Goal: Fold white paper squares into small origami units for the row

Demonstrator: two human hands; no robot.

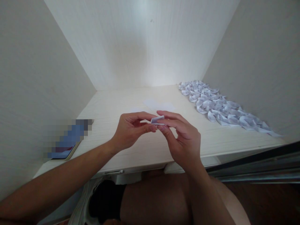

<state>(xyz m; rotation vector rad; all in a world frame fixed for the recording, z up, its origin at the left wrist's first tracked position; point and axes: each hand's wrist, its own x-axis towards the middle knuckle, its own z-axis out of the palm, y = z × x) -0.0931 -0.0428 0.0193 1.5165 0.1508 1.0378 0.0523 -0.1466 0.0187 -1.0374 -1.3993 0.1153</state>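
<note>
Between my two hands, above the middle of the desk, is a small piece of folded white paper [157, 120]. My left hand [131, 128] pinches its left end between thumb and fingers. On the other side, my right hand [181, 134] grips it, thumb below and fingers above, with a fingertip reaching into the fold. The fingers cover part of the paper, so its full shape is hidden. Behind my hands, a few flat white paper sheets [152, 103] lie on the desk.
Many folded white paper pieces [217, 104] lie in overlapping rows along the right wall. A phone [70, 140], partly pixelated, leans at the left wall. Panels enclose the white desk [112, 100] at left, back and right. Its front edge runs above my legs.
</note>
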